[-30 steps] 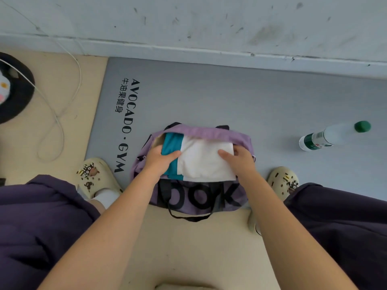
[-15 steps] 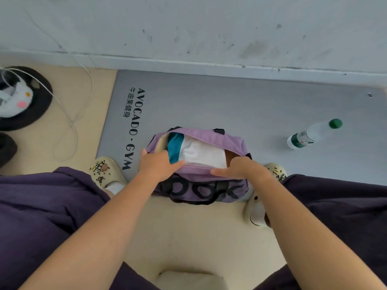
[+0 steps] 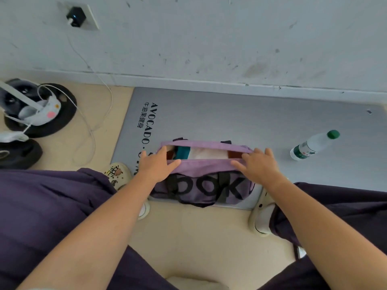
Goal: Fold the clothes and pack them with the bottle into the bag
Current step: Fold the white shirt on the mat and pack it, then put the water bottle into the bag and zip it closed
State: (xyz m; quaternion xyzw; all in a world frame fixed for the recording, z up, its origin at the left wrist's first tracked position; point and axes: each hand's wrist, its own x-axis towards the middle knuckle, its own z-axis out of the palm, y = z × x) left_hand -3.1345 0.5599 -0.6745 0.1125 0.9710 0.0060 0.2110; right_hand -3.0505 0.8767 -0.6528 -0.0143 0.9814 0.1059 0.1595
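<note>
Soft purple bag (image 3: 206, 170) on the mat (image 3: 230, 122), folded clothes (image 3: 201, 153) inside. Left hand (image 3: 158, 165) and right hand (image 3: 258, 164) spread flat on its rim. Bottle (image 3: 313, 145) lying well right: light, rigid, rolls easily; best gripped mid-body.

The person is wearing loose dark purple trousers (image 3: 41, 206) and cream clogs (image 3: 118, 172) carrying small cartoon charms; both forearms are showing bare, without sleeves.
</note>
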